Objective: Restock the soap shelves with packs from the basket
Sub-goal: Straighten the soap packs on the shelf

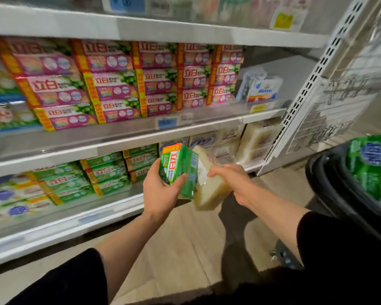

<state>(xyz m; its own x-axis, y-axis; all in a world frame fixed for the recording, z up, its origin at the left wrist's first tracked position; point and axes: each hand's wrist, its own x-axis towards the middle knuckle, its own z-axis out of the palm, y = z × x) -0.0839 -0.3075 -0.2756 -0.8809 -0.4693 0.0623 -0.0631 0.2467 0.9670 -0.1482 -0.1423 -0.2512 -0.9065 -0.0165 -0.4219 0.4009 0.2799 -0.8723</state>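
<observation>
Shelves of soap run along the left, with pink packs stacked above and green packs on the lower level, just left of the grip. Left hand curls its fingers and thumb round a green soap pack, held on end. Touching that pack's right side, a pale yellow soap pack is gripped from above by the right hand. Well to the right of both hands, the black basket holds more green packs.
</observation>
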